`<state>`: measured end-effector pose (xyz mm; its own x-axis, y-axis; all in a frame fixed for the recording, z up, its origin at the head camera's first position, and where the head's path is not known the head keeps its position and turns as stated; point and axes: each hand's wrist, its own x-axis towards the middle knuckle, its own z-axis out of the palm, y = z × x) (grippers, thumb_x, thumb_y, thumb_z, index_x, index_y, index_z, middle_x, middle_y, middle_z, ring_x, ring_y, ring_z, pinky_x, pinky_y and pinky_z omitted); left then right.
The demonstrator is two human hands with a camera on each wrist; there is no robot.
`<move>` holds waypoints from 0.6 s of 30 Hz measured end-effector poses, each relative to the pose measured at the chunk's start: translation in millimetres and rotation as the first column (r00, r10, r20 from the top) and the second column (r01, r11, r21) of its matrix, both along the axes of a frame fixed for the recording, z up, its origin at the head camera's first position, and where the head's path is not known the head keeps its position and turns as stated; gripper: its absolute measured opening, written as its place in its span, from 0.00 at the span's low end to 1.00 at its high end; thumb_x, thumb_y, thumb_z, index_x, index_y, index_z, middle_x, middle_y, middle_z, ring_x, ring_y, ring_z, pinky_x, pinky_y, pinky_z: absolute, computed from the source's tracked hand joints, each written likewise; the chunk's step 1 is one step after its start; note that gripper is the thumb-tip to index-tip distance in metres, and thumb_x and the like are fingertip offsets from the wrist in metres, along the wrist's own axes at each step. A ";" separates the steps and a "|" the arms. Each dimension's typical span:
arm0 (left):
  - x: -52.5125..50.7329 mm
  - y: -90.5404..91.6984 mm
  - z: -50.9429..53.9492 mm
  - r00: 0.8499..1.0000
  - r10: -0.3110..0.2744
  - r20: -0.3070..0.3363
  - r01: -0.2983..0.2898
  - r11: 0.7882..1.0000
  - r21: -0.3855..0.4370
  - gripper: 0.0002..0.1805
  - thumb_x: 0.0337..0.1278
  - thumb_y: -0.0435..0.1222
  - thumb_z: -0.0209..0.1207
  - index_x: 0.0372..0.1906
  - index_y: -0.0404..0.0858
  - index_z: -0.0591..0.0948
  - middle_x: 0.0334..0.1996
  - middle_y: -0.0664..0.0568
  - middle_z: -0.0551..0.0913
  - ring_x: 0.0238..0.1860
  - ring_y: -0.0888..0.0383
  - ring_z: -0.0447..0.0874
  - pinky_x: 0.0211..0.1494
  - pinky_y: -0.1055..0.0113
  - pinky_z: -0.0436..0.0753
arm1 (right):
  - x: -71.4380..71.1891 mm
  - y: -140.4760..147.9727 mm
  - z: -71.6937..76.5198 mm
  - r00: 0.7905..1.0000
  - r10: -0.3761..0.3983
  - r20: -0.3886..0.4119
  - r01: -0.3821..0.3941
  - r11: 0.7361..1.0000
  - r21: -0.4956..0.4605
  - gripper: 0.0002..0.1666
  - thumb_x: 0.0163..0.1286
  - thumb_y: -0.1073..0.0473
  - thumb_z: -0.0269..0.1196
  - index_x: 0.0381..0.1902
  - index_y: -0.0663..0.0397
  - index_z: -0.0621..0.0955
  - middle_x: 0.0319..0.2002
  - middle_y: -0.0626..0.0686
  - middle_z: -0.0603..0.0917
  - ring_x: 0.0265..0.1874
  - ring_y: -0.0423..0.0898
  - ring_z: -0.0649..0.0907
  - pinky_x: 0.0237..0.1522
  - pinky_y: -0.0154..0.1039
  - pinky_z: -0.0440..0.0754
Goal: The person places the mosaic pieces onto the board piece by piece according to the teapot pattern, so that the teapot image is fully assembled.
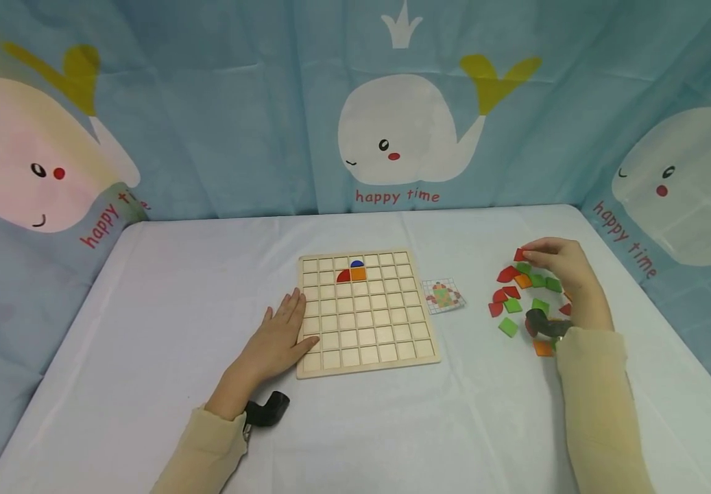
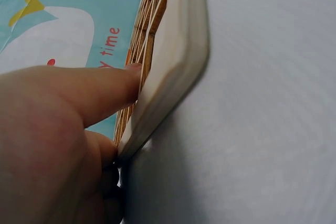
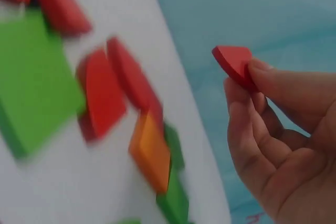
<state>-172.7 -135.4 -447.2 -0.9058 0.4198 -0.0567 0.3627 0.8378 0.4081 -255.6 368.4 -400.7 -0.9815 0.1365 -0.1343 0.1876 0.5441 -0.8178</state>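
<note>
A wooden grid board (image 1: 386, 336) lies on the table. Three pieces sit near its top: a blue half-round piece (image 1: 357, 263), a red quarter-round piece (image 1: 344, 276) and an orange square (image 1: 358, 274). My left hand (image 1: 275, 341) rests at the board's left edge, fingers extended, with the thumb (image 2: 113, 90) over the gridded face. Above the loose pieces on the right, my right hand (image 3: 286, 145) pinches another red quarter-round piece (image 3: 234, 61) between thumb and fingers. The held piece is off the table.
Loose red, green and orange pieces, among them a green square (image 1: 508, 327) and an orange square (image 1: 543, 348), are scattered under my right hand. A small pattern card (image 1: 444, 295) lies right of the board. Behind the white table (image 1: 207, 274) hangs a blue whale-print curtain (image 1: 238, 137).
</note>
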 end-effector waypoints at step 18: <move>-1.3 0.8 -0.8 1.000 0.000 0.004 0.000 1.000 -0.003 0.43 0.65 0.46 0.53 0.71 0.23 0.49 0.72 0.34 0.45 0.72 0.40 0.42 0.68 0.40 0.47 | 5.7 -48.0 16.5 0.990 0.076 -0.117 -0.097 0.977 -0.192 0.18 0.68 0.57 0.60 0.49 0.66 0.76 0.36 0.42 0.80 0.31 0.35 0.83 0.39 0.25 0.79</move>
<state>-174.0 -134.6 -447.9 -0.9056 0.4196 -0.0615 0.3611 0.8391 0.4068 -249.9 320.5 -384.2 -0.9986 0.0318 -0.0426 0.0515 0.3806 -0.9233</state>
